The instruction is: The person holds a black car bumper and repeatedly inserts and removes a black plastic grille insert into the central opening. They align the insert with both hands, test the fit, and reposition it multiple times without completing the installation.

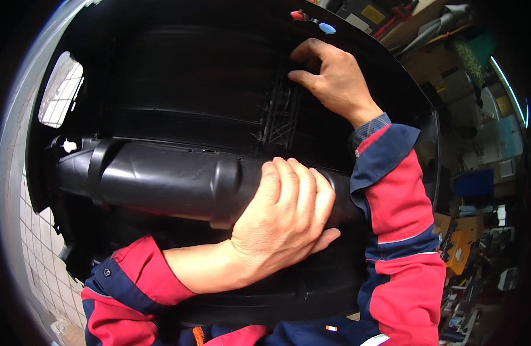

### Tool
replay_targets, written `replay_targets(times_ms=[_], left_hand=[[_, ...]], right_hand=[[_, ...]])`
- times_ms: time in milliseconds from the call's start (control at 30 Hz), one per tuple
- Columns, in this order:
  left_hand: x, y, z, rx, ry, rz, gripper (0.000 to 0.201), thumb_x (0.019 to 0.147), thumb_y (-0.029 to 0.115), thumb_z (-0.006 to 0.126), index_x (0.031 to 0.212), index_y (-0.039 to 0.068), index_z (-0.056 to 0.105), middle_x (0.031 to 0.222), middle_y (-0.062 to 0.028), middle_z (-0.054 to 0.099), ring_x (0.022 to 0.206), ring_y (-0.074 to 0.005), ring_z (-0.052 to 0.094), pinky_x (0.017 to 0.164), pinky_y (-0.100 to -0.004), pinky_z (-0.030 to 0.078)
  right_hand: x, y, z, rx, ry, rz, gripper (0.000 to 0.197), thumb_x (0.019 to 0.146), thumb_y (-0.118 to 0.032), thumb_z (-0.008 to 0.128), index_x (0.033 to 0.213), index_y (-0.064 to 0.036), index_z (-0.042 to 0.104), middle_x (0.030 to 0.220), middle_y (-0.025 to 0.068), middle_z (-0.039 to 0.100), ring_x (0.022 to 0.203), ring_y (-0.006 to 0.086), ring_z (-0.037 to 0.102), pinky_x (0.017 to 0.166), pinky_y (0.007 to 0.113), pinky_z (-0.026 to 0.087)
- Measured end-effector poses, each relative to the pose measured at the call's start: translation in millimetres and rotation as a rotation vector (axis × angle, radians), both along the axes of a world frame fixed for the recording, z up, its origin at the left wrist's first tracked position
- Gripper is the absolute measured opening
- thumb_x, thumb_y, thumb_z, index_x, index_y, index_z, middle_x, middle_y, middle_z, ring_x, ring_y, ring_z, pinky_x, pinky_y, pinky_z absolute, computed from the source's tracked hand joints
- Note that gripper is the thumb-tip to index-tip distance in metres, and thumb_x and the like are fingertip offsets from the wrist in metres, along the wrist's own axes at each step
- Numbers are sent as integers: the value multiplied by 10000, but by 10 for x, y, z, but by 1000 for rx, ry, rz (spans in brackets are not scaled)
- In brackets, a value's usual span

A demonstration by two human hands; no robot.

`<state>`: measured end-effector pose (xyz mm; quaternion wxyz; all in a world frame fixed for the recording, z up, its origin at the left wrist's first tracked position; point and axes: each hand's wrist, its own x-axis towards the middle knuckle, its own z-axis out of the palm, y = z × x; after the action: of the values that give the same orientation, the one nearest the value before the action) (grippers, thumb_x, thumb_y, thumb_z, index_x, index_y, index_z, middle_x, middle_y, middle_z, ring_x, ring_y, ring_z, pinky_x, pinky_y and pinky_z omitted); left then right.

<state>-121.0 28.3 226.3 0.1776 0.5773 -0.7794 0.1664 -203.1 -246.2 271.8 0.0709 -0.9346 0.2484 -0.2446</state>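
A long black plastic part shaped like a half tube point(162, 179), with raised bands around it, lies across a large black molded plastic panel point(179, 69). My left hand point(285, 216) is wrapped over the tube-shaped part right of its middle, fingers close together over the far side, thumb toward me. Farther off, my right hand point(334, 75) reaches over the panel beside a ribbed lattice strip point(281, 115). Its thumb and forefinger are curved and apart, with nothing visible between them; the other fingers are largely hidden.
A red piece point(298, 15) and a blue oval piece point(327, 27) sit at the panel's far edge. An opening point(62, 89) pierces its left side, where tiled floor point(43, 254) shows. Right of the panel are cluttered shelves with a yellow box point(458, 252) and a blue bin point(473, 183).
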Motion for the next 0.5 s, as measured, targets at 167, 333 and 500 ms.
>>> replay_targets(times_ms=[167, 333, 500], left_hand=[[2, -21, -35, -37, -35, 11, 965, 1013, 813, 667, 1357, -88, 725, 1235, -331, 780, 1175, -496, 760, 1111, -579, 574], [-13, -48, -36, -79, -66, 43, 974, 1042, 833, 623, 1336, -88, 748, 1201, -328, 799, 1152, -492, 771, 1091, -580, 582], [-54, -49, -45, -107, -73, 86, 971, 1055, 835, 591, 1358, -75, 741, 1213, -339, 794, 1133, -499, 772, 1072, -602, 584]], right_hand=[[36, 22, 22, -27, 12, -60, 350, 974, -208, 948, 1275, -54, 858, 1219, 130, 893, 1084, 301, 862, 985, 414, 675], [54, -16, 36, 24, 25, -76, 343, 982, -201, 945, 1287, -67, 864, 1232, 106, 897, 1097, 273, 865, 1003, 371, 665], [38, -31, 85, 42, 20, -40, 330, 964, -175, 949, 1264, -61, 872, 1203, 92, 903, 1089, 248, 860, 1014, 360, 655]])
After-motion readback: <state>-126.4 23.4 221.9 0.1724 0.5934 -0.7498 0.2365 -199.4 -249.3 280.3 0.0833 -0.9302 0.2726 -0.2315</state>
